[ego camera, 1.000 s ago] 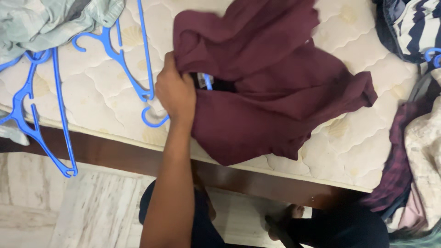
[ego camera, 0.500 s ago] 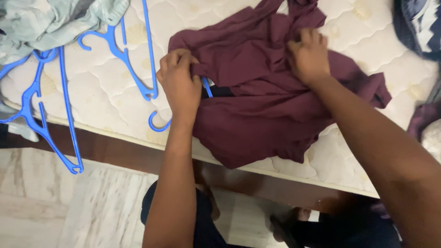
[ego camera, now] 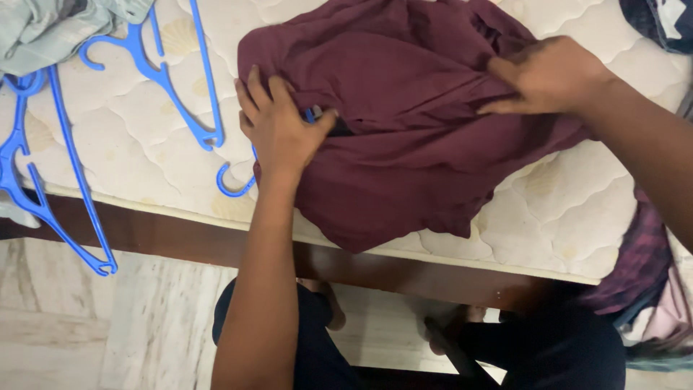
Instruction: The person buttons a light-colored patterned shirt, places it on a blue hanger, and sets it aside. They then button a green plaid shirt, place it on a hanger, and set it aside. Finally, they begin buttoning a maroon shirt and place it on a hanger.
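Note:
A maroon garment (ego camera: pixel 404 137) lies bunched on a cream quilted mattress (ego camera: pixel 144 159). My left hand (ego camera: pixel 278 126) presses on its left side, fingers spread over the cloth and a blue hanger (ego camera: pixel 234 189) whose hook pokes out below the hand. My right hand (ego camera: pixel 552 76) grips a fold of the garment at its upper right.
Two more blue hangers (ego camera: pixel 159 68) (ego camera: pixel 43 195) lie on the mattress to the left, one hanging over its edge. A pale green cloth (ego camera: pixel 50 25) sits at the top left. Other clothes (ego camera: pixel 642 267) pile at the right. A dark wooden bed frame (ego camera: pixel 180 238) and a marble floor (ego camera: pixel 86 325) lie below.
My right hand has come in and taken the garment's upper right. The garment has been shifted and spread; my left hand has slid a little to the right on it.

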